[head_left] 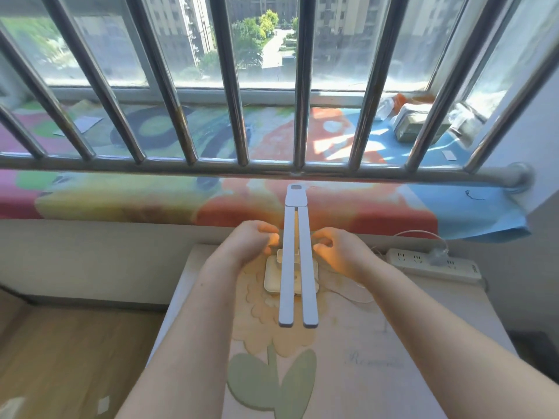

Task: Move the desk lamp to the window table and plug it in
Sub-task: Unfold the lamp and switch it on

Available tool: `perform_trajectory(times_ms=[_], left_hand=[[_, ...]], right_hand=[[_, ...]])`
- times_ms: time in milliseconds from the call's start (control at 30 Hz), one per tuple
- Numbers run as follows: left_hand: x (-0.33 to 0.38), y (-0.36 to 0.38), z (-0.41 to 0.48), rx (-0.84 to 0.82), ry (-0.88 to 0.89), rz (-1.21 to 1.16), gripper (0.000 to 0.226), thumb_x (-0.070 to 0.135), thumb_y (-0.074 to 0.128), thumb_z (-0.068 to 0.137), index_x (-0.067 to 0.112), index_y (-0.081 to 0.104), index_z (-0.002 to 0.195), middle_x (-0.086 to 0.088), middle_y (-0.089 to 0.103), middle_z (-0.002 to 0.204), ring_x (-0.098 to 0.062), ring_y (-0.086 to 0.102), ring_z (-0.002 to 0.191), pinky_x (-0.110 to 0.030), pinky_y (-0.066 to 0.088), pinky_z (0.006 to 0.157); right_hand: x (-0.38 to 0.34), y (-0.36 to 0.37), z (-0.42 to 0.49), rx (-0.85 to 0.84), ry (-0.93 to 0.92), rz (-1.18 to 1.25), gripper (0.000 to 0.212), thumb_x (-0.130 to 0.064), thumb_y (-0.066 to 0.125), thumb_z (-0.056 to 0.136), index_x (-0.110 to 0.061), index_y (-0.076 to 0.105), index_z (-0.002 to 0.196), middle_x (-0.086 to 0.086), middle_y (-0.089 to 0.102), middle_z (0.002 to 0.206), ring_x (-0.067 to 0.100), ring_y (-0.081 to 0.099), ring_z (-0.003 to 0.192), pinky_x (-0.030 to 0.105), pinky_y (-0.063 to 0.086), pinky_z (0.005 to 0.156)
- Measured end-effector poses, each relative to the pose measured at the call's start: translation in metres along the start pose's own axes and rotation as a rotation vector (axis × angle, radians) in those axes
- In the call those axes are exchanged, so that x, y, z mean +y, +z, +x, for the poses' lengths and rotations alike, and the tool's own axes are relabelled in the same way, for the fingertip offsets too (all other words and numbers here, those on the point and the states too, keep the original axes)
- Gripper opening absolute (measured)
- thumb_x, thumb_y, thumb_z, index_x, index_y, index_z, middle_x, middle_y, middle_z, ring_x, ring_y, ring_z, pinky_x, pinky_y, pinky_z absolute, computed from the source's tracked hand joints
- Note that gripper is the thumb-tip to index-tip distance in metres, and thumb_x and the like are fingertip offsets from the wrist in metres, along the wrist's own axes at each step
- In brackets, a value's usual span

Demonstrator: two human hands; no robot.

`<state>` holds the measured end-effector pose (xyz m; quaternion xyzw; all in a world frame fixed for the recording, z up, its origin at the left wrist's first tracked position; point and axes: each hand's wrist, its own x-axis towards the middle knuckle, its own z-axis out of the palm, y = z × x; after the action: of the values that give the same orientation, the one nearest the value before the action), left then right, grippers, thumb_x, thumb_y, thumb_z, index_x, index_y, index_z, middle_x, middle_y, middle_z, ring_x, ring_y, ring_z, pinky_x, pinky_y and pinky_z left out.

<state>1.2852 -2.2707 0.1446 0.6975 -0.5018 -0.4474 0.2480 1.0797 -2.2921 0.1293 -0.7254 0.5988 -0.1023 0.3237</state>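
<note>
While flanking the desk lamp on the window table, its long axis running back between the forearms, held left hand and right hand loosely curled, empty, just beside its stem.

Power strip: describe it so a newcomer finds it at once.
Below the barred window stands a small table. The power strip lies at its far right corner, right of the desk lamp: long, white, with one plug in it.
</note>
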Motion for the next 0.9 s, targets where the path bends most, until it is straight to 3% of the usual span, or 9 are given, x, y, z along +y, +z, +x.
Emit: perform_trajectory(times_ms=[100, 233, 433, 567, 733, 900], left_hand=[[0.009, -0.007, -0.01, 0.035, 0.029, -0.031, 0.025, 0.02, 0.052, 0.092, 0.022, 0.064, 0.114, 0.007, 0.073, 0.086, -0.011, 0.068, 0.084, -0.031, 0.051, 0.079], [0.015, -0.012, -0.022, 0.084, 0.092, -0.038, 0.02, 0.026, 0.053, 0.094, 0.025, 0.064, 0.112, 0.008, 0.073, 0.084, -0.01, 0.069, 0.082, -0.029, 0.054, 0.074], [0.023, -0.015, -0.037, 0.013, 0.105, -0.117, 0.024, 0.025, 0.061, 0.092, 0.02, 0.062, 0.115, 0.0, 0.075, 0.082, -0.017, 0.073, 0.078, -0.033, 0.057, 0.074], [0.027, -0.015, -0.042, -0.045, 0.097, -0.168, 0.028, 0.022, 0.065, 0.09, 0.016, 0.061, 0.117, -0.003, 0.075, 0.08, -0.015, 0.07, 0.067, -0.026, 0.055, 0.06], [0.032, -0.018, -0.042, -0.053, 0.091, -0.212, 0.035, 0.026, 0.072, 0.084, 0.017, 0.063, 0.116, 0.001, 0.075, 0.08, -0.015, 0.071, 0.066, -0.025, 0.059, 0.06], [0.038, -0.014, -0.042, -0.05, 0.05, -0.224, 0.042, 0.018, 0.078, 0.079, 0.016, 0.063, 0.119, -0.002, 0.075, 0.078, -0.014, 0.071, 0.06, -0.023, 0.055, 0.054]], right_hand=[[-0.006, -0.013, -0.006, 0.073, -0.014, 0.078, 0.025, -0.027, 0.053, 0.093, -0.024, 0.06, 0.116, -0.004, 0.065, 0.111, 0.013, 0.057, 0.093, 0.028, 0.041, 0.076], [-0.023, -0.026, -0.013, 0.132, -0.046, 0.191, 0.01, -0.029, 0.053, 0.093, -0.023, 0.061, 0.094, -0.005, 0.069, 0.089, 0.016, 0.065, 0.084, 0.03, 0.047, 0.068], [-0.044, -0.038, -0.027, 0.084, -0.05, 0.358, 0.017, -0.034, 0.062, 0.09, -0.018, 0.059, 0.086, -0.001, 0.073, 0.069, 0.013, 0.07, 0.061, 0.025, 0.052, 0.055], [-0.05, -0.041, -0.028, 0.045, -0.076, 0.334, 0.025, -0.034, 0.073, 0.081, -0.013, 0.058, 0.082, 0.001, 0.072, 0.066, 0.014, 0.07, 0.056, 0.035, 0.057, 0.063], [-0.053, -0.042, -0.027, 0.028, -0.09, 0.306, 0.032, -0.031, 0.082, 0.07, -0.017, 0.055, 0.077, -0.009, 0.063, 0.059, -0.003, 0.056, 0.04, 0.013, 0.04, 0.039], [-0.055, -0.04, -0.026, -0.001, -0.1, 0.283, 0.034, -0.029, 0.084, 0.068, -0.016, 0.055, 0.078, -0.006, 0.064, 0.063, -0.003, 0.058, 0.042, 0.009, 0.038, 0.038]])
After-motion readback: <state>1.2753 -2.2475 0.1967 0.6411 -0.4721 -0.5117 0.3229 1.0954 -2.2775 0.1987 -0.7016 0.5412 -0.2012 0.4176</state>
